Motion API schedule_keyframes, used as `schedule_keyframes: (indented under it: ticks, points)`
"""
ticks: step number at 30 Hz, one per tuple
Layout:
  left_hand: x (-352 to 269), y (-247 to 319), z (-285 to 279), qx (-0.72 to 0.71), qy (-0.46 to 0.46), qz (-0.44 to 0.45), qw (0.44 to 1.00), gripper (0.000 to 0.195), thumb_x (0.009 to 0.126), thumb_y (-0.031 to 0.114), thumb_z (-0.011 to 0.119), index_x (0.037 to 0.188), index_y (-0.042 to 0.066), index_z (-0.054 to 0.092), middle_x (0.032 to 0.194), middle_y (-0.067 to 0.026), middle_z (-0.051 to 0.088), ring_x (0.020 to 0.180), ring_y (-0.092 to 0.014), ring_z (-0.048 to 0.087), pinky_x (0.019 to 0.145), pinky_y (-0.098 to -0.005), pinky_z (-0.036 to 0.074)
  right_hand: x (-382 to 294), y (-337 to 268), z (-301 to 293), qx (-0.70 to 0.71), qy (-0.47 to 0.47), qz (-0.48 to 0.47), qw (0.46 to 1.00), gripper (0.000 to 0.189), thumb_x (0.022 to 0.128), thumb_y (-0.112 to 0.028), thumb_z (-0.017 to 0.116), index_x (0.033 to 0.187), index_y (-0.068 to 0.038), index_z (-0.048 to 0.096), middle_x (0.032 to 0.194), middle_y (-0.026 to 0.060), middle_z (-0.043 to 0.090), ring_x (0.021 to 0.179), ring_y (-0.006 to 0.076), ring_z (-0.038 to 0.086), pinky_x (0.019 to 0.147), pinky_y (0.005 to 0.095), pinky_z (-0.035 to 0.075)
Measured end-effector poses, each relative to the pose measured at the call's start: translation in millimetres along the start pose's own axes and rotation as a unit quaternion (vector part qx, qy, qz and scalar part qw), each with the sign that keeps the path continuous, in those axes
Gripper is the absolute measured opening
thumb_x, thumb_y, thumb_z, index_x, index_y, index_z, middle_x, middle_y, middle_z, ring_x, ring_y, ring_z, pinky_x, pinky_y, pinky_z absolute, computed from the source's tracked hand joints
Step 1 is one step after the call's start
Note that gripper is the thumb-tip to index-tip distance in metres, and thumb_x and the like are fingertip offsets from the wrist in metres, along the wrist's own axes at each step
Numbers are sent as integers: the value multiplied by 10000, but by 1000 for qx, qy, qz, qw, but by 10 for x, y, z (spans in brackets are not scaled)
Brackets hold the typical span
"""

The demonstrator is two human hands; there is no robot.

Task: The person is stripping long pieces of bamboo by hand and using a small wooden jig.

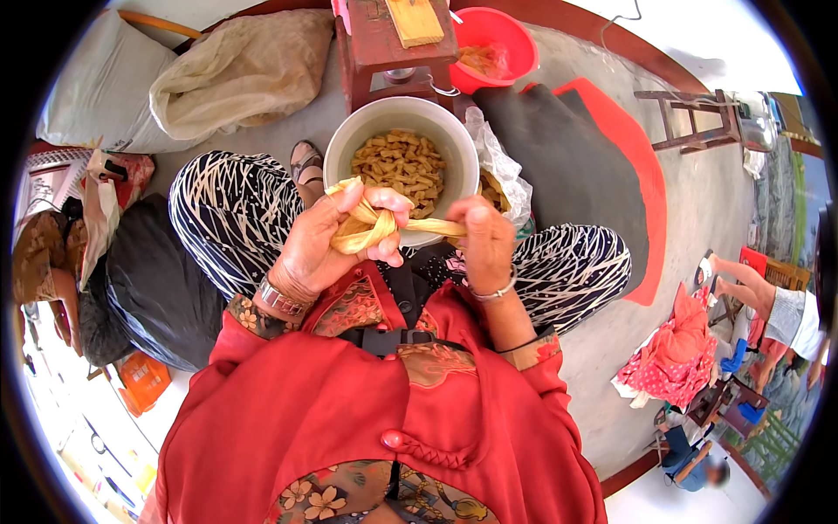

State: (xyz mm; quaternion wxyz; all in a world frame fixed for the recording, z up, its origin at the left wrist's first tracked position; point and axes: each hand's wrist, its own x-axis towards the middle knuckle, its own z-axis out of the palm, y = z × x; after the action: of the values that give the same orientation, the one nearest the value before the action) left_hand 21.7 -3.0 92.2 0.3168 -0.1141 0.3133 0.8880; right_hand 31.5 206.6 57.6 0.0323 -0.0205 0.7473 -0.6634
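Observation:
A yellowish, flat fibrous strip (364, 229) is looped and crossed over the fingers of my left hand (327, 229), which grips it. From there one end runs straight across to my right hand (484, 239), where the fingers pinch it. Both hands are over the near rim of a pale round basin (335, 141). Inside the basin lie many small, folded or knotted yellow-brown pieces (399, 167). To its right, a clear plastic bag (501, 167) holds more yellow-brown material, partly hidden by my right hand.
Beyond the basin stands a red wooden stool (370, 46) bearing a wooden block (416, 23). A red plastic basin (527, 59) is behind right, a dark mat (569, 157) at right. Sacks (255, 72) lie at left. Other people (779, 308) are at far right and far left.

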Motion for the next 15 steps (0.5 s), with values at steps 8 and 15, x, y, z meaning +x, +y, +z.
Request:
schedule_keyframes:
  ticks: [8, 15]
  points:
    - [-39, 212, -136, -72, -19, 58, 996, 486, 994, 340, 318, 991, -60, 594, 900, -119, 524, 557, -136, 458, 576, -335, 497, -81, 90, -200, -34, 41, 20, 998, 304, 912, -269, 594, 761, -6, 575, 602, -15, 471, 576, 58, 418, 515, 241, 366]
    - [107, 246, -43, 75, 50, 88, 992, 536, 982, 411, 347, 998, -49, 622, 753, -59, 546, 505, -112, 426, 545, -296, 490, 124, -71, -2, 75, -172, 199, 962, 216, 902, -207, 589, 965, 0, 574, 837, 31, 560, 696, 73, 525, 512, 222, 476]
